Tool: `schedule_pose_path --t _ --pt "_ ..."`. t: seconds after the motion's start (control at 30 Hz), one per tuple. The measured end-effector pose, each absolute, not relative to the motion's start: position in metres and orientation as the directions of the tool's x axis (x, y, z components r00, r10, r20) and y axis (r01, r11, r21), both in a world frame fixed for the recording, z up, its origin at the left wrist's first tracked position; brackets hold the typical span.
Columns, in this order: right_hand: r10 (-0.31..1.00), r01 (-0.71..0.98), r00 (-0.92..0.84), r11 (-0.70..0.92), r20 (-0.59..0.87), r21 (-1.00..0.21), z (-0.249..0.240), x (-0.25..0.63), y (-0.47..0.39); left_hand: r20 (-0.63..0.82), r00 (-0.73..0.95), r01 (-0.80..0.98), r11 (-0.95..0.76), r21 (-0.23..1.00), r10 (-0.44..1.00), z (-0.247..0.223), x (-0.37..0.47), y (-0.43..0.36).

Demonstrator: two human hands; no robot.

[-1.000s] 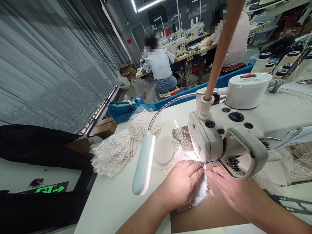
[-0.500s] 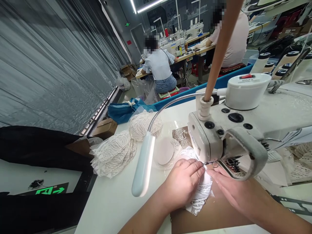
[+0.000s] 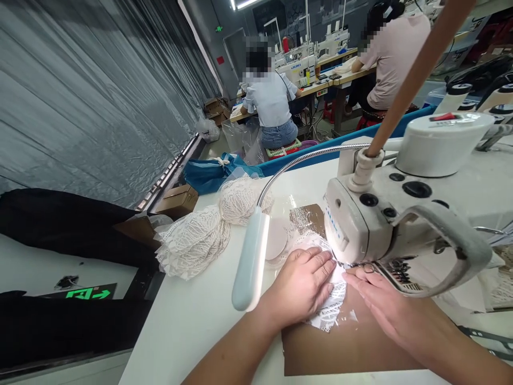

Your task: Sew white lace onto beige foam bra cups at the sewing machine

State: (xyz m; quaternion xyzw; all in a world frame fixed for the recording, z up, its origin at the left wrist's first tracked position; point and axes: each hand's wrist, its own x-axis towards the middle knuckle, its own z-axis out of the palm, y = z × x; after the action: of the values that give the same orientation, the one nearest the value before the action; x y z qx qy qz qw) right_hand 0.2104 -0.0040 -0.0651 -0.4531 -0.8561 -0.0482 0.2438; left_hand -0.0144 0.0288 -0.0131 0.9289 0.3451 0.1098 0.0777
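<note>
A white lace piece [image 3: 331, 310] lies under the head of a white sewing machine [image 3: 352, 224]. My left hand [image 3: 306, 286] rests on it, palm down with the fingers stretched out and slightly apart. Beside the needle area, my right hand [image 3: 380, 299] has its fingers extended, the fingertips touching the lace's right edge. Whether the right thumb pinches the fabric is hidden. Both hands are over a brown plate [image 3: 340, 353] set in the white table [image 3: 180, 331]. The needle itself is too small to make out.
Stacked lace pieces [image 3: 194, 240] and a lace bundle [image 3: 244, 200] sit to the left. A lamp [image 3: 249, 262] on a bendy neck hangs close to my left forearm. Thread cones [image 3: 457, 99] stand at the right. Two people [image 3: 270, 104] work at machines beyond a blue cloth edge.
The view has shifted, putting the machine farther right in the picture. The lace has slid slightly away from me over the brown plate. My left fingers are more spread.
</note>
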Motion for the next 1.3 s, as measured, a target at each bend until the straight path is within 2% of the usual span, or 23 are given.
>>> schedule_pose_path --t 0.07,0.13,0.23,0.4,0.57,0.67,0.8,0.87,0.97,1.03,1.1,1.17,1.3 --pt "0.694 0.78 -0.543 0.626 0.472 -0.023 -0.061 0.21 -0.002 0.143 0.729 0.635 -0.739 0.227 0.67 -0.013 -0.016 0.029" --pt "0.66 0.756 -0.585 0.655 0.472 0.02 -0.06 0.211 0.0 0.122 0.721 0.646 -0.725 0.239 0.682 -0.013 -0.017 0.029" --pt "0.671 0.747 -0.584 0.665 0.456 -0.021 -0.062 0.214 0.001 0.079 0.709 0.659 -0.698 0.282 0.701 -0.012 -0.019 0.028" --pt "0.766 0.778 -0.528 0.609 0.366 -0.153 -0.063 0.215 -0.006 0.048 0.708 0.628 -0.659 0.414 0.705 -0.002 -0.029 0.024" --pt "0.72 0.668 -0.621 0.693 0.309 -0.272 -0.046 0.213 -0.009 0.109 0.663 0.599 -0.611 0.518 0.741 0.024 -0.037 0.01" --pt "0.694 0.614 -0.662 0.718 0.283 -0.327 -0.043 0.214 -0.008 0.038 0.624 0.655 -0.548 0.52 0.781 0.034 -0.033 0.0" --pt "0.67 0.592 -0.699 0.738 0.251 -0.323 -0.047 0.214 -0.009 -0.061 0.573 0.761 -0.503 0.41 0.817 0.022 -0.025 -0.001" --pt "0.659 0.584 -0.709 0.748 0.251 -0.315 -0.048 0.213 -0.009 -0.064 0.565 0.768 -0.496 0.406 0.823 0.012 -0.023 0.002" --pt "0.655 0.579 -0.713 0.752 0.251 -0.316 -0.045 0.21 -0.008 -0.047 0.581 0.716 -0.483 0.505 0.812 0.007 -0.026 0.007" --pt "0.665 0.58 -0.699 0.743 0.264 -0.335 -0.041 0.207 -0.007 -0.052 0.601 0.644 -0.444 0.623 0.798 0.012 -0.031 0.006" --pt "0.681 0.583 -0.675 0.729 0.286 -0.359 -0.038 0.206 -0.007 -0.095 0.621 0.537 -0.334 0.775 0.778 0.018 -0.04 0.003" --pt "0.684 0.576 -0.667 0.725 0.295 -0.377 -0.036 0.205 -0.007 -0.176 0.563 0.457 -0.127 0.881 0.808 0.021 -0.051 -0.002" --pt "0.692 0.572 -0.664 0.713 0.282 -0.405 -0.04 0.206 -0.007 -0.317 0.135 0.431 0.233 0.872 0.939 0.01 -0.065 -0.008"
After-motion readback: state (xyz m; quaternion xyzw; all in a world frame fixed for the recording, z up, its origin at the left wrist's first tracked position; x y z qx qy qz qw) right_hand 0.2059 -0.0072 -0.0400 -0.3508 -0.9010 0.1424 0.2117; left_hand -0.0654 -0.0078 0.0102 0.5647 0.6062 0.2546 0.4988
